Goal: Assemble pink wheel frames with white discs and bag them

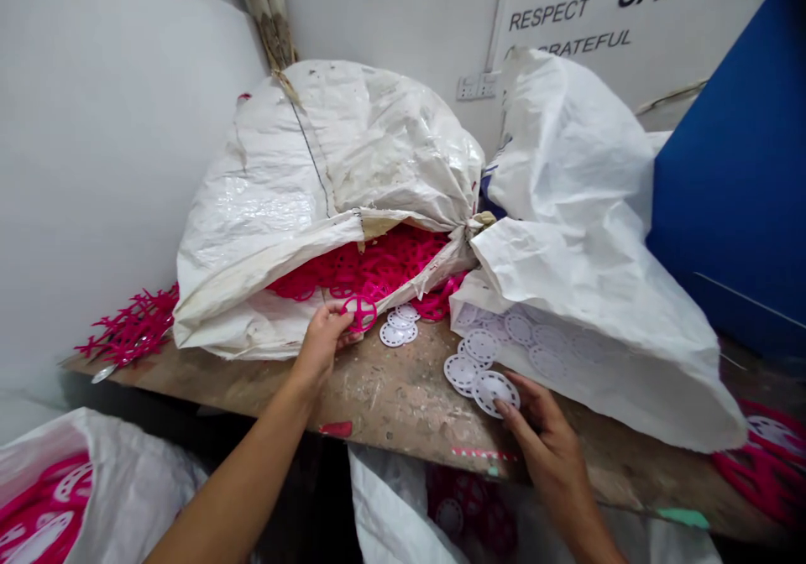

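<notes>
Two woven white sacks took up the upper middle of the frame on a scarred wooden bench (403, 396). The central sack (327, 169) gaped over a large heap of magenta plastic lattice (378, 262), much of it left inside, while white perforated discs (463, 371) lay out beside the right-hand sack (573, 220). The left hand (322, 346) was closed on a magenta ring (360, 314) at the sack's mouth; the right hand (535, 421) gripped one white disc (494, 392) near the bench's front edge.

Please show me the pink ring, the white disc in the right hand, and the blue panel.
Pink ring (360, 312): head view, on its crossed spokes.
White disc (482, 396): head view, on its rim.
Blue panel (730, 169): head view, on its front face.
</notes>
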{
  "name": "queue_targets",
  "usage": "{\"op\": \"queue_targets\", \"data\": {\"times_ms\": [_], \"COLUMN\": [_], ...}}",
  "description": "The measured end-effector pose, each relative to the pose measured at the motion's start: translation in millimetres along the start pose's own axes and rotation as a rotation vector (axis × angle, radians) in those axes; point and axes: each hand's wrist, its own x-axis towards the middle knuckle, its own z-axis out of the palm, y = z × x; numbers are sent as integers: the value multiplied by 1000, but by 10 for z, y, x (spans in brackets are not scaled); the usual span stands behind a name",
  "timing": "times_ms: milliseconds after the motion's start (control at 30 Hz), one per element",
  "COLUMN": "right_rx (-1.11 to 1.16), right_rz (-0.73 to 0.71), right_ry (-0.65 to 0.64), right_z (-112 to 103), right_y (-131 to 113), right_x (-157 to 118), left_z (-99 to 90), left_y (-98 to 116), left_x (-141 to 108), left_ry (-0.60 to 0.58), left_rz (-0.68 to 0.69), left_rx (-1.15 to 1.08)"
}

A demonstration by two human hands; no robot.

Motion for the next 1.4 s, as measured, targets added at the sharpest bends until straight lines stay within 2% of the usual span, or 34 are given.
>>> {"op": "queue_targets", "data": {"times_ms": [100,200,300,400,467,533,667,733,867,933,1033,1167,1267,1333,1400], "right_rx": [231,290,161,-24,-58,-9,174,235,299,320,240,99,4,-111,-271], "right_rz": [65,55,-34,-161,-224,-223,-30,51,133,154,115,52,6,-72,-171], "right_ry": [10,-45,-106,-119,-112,-153,-332,-364,-311,-355,-469,-554,-664,-612,-459], "right_z": [6,21,21,-24,-65,-101,-149,-164,-184,-190,-195,-229,-257,-224,-119], "right_y": [-201,-454,-578,-562,-526,-498,-481,-481,-472,-457,-434,-466,-524,-525,-471], "right_x": [-86,-220,-327,-392,-410,-405,-348,-317,-293,-316,-395,-454,-314,-125,88], "left_z": [139,412,687,879,937,942,899,901,938,938,918,878,752,592,394], "left_y": [88,197,290,314,297,274,260,265,258,238,176,66,53,106,183], "left_x": [-511,-985,-1315,-1484,-1531,-1549,-1549,-1553,-1586,-1608,-1653,-1724,-1706,-1604,-1399], "left_ry": [-147,-317,-446,-480,-493,-511,-501,-500,-569,-600,-621,-632,-750,-837,-819], "left_rz": [-209,-437,-474,-420,-382,-336,-110,-53,-197,-262,-297,-341,-332,-260,-153], "left_rx": [-325,-669,-763,-756,-697,-618,-380,-324,-497,-551,-529,-472,-423,-300,-113]}}
